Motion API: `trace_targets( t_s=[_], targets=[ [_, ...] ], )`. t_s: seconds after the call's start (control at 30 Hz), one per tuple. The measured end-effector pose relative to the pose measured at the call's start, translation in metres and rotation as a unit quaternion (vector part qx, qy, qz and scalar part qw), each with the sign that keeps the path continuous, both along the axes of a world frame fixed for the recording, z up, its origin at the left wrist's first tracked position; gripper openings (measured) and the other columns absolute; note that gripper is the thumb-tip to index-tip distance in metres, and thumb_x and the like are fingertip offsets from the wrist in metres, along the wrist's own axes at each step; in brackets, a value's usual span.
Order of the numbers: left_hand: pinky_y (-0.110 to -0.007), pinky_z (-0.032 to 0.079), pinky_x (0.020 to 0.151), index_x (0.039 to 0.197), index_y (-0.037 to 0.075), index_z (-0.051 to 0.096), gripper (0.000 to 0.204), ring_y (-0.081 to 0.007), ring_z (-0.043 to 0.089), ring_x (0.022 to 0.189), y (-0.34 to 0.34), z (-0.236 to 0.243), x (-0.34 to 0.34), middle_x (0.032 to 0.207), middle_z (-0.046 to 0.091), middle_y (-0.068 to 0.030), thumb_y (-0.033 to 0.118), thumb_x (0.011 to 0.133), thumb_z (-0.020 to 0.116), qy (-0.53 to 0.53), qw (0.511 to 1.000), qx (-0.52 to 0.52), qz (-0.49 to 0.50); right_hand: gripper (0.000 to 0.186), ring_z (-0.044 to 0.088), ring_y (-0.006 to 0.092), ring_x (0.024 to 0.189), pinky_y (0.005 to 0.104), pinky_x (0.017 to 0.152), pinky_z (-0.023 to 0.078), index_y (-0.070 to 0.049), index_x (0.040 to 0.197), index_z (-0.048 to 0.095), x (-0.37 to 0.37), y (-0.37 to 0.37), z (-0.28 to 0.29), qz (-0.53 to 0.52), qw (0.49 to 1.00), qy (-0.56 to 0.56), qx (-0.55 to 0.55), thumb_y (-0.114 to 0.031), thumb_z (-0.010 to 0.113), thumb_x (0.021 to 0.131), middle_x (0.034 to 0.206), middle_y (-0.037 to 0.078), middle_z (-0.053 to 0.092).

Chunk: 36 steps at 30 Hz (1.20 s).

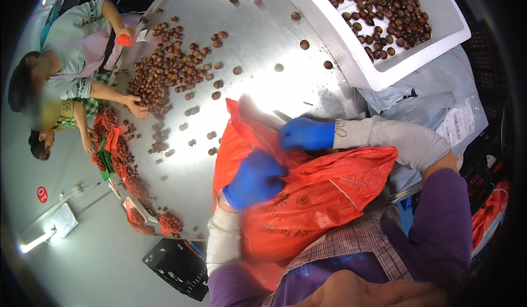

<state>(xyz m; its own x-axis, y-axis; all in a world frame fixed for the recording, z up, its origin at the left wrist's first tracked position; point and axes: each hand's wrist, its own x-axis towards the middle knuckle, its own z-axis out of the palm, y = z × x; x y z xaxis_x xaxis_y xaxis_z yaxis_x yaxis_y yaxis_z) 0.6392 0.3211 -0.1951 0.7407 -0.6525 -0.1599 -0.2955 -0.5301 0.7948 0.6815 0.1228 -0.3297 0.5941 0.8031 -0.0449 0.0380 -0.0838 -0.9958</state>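
Observation:
A large red woven plastic sack (299, 202) lies at the table's near edge in front of my body, its mouth bunched and folded. My blue-gloved left hand (253, 179) is closed on the sack's upper edge. My blue-gloved right hand (301, 134) is curled at the sack's opening; what it holds is hidden. A thin dark object (282, 115) lies just beyond the right hand, too small to name.
The metal table (258, 49) carries scattered brown chestnuts (153, 82). A white foam box (372, 77) of chestnuts and grey plastic bags (431, 101) are at right. Two co-workers (66, 60) work at left beside red mesh bags (132, 180). Black crates (173, 266) stand below.

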Motion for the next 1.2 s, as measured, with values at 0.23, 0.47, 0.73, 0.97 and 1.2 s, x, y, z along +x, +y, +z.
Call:
trace_targets(
  t_s=[0.23,0.47,0.73,0.97,1.2],
  targets=[
    [-0.035,0.043,0.065,0.082,0.009,0.07,0.025,-0.0266,0.057,0.067,0.004,-0.008,-0.002,0.071,0.06,-0.0063,0.001,0.059,0.069,-0.005,1.0,-0.017,0.001,0.024,0.062,0.0181,0.07,0.0297,0.067,0.049,-0.005,0.088,0.067,0.0,-0.024,0.032,-0.101,0.99,-0.068,-0.074,-0.027,0.058,0.087,0.08,0.009,0.067],
    [-0.037,0.047,0.07,0.08,0.012,0.069,0.021,-0.0266,0.059,0.074,0.004,-0.005,-0.003,0.077,0.063,-0.0062,0.001,0.061,0.07,0.015,1.0,-0.002,0.009,0.027,0.064,0.0288,0.077,0.0376,0.072,0.05,-0.01,0.088,0.07,0.004,0.012,0.019,0.08,0.976,-0.155,-0.13,-0.035,0.063,0.081,0.084,0.011,0.068],
    [-0.035,0.045,0.068,0.083,0.008,0.07,0.023,-0.0267,0.057,0.069,0.004,-0.003,-0.002,0.074,0.062,-0.0073,0.001,0.06,0.069,0.004,1.0,-0.017,0.009,0.026,0.056,0.022,0.054,0.0327,0.057,0.046,-0.005,0.082,0.067,0.005,-0.002,0.026,-0.003,0.993,-0.093,-0.068,-0.03,0.059,0.085,0.065,0.01,0.06],
    [-0.035,0.044,0.067,0.083,0.008,0.07,0.023,-0.027,0.057,0.069,0.001,-0.002,-0.001,0.072,0.061,-0.007,0.001,0.061,0.069,0.013,1.0,-0.019,0.017,0.036,0.053,0.0165,0.057,0.0297,0.059,0.045,-0.003,0.079,0.064,0.006,0.005,0.012,0.059,0.99,-0.11,-0.071,-0.037,0.056,0.087,0.064,0.009,0.056],
    [-0.036,0.044,0.067,0.084,0.011,0.071,0.022,-0.0258,0.057,0.072,0.003,-0.004,-0.003,0.075,0.062,-0.0056,0.004,0.064,0.07,-0.017,1.0,0.005,0.021,0.022,0.05,0.0135,0.059,0.026,0.058,0.043,-0.004,0.085,0.06,-0.014,-0.014,0.01,-0.038,0.991,0.13,0.022,-0.025,0.054,0.09,0.069,0.005,0.056]
  ],
)
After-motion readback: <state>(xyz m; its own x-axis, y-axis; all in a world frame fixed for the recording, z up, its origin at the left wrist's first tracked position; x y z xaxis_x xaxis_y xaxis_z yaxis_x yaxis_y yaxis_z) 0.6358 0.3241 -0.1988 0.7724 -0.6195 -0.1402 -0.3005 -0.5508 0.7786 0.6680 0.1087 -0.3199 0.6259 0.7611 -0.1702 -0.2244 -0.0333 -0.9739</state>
